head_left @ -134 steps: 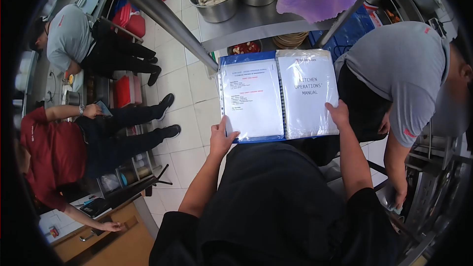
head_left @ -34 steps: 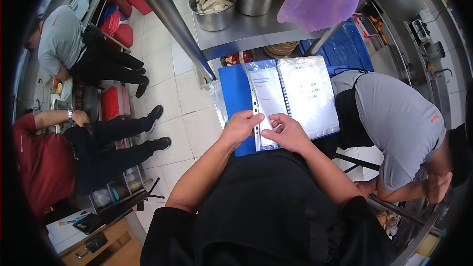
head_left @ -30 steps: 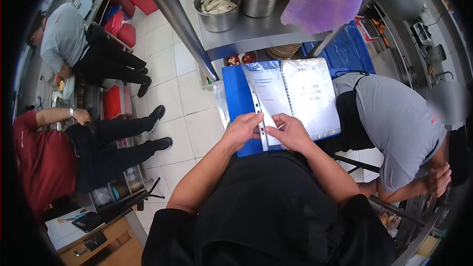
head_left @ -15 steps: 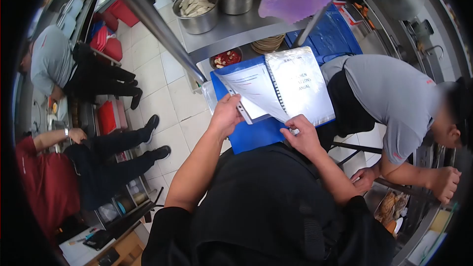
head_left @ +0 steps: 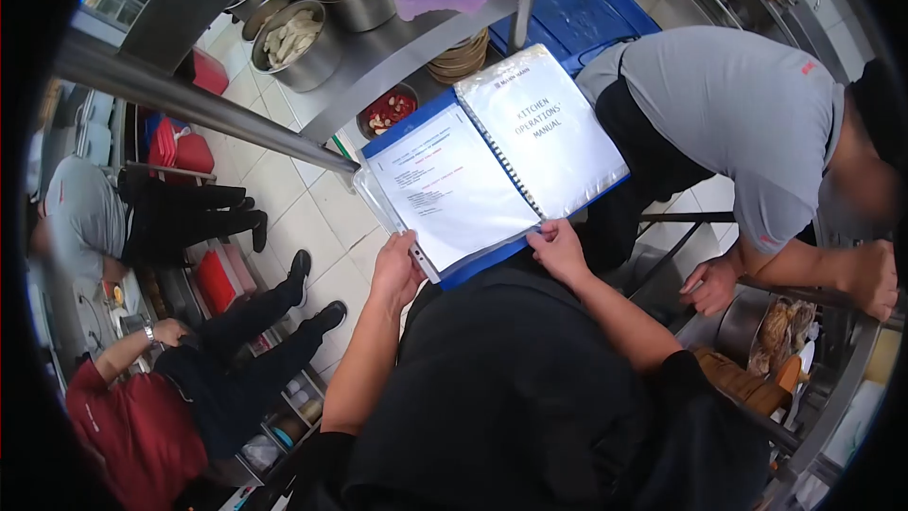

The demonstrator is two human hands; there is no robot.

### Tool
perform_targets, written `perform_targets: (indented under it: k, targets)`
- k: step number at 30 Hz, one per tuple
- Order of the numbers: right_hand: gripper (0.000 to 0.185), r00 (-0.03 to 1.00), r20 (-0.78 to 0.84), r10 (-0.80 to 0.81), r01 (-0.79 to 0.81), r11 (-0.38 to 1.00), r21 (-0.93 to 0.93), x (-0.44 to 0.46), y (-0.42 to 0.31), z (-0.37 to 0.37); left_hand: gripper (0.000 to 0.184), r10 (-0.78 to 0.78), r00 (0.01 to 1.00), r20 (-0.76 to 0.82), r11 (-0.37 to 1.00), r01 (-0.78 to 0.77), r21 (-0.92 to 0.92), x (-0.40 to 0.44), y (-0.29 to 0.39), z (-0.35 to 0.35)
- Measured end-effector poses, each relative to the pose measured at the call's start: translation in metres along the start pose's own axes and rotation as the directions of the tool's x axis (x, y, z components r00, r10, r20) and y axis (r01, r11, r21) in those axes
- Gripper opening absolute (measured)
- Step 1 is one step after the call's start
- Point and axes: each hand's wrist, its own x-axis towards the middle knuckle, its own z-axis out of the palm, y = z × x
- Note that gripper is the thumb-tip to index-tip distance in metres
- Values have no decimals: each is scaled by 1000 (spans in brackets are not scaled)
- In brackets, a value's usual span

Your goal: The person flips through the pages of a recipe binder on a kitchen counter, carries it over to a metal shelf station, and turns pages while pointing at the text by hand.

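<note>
A blue ring binder [head_left: 458, 276] lies open in front of my body, with pages in clear plastic sleeves. Its right page [head_left: 553, 156] reads "Kitchen Operations Manual", and its left page [head_left: 449, 189] carries small printed text. At the lower left corner, my left hand [head_left: 395, 273] grips the edge, thumb on top at the punched strip of the sleeve. My right hand [head_left: 560, 251] is closed on the bottom edge near the spine, with thumb and fingers pinched together. The left page lies flat. The fingers under the binder are hidden.
Beyond the binder, a steel shelf holds pots of pale food [head_left: 293, 43] and a bowl of red and white pieces [head_left: 390, 109]. A blue lid [head_left: 577, 9] is behind. A person in grey [head_left: 709, 104] leans at right; two people stand at left.
The sleeved page that was lifted and curled now lies flat on the left side. Both hands have moved lower along the binder. My view has shifted, and the cover title reads more clearly.
</note>
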Motion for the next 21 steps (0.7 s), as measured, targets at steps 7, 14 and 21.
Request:
perform_targets:
  k: [7,14,21]
  targets:
    - [25,884,459,85,-427,544,722,-10,-13,2,31,8,1000,8,1000,-8,2,16,-10,-18]
    - [9,901,428,71,-361,669,649,-5,-22,8,56,569,783,249,235,-446,864,-3,-13,-11]
    - [18,937,348,32,-260,729,634,-1,-26,28,49,291,752,591,-226,-546,807,-21,11,63]
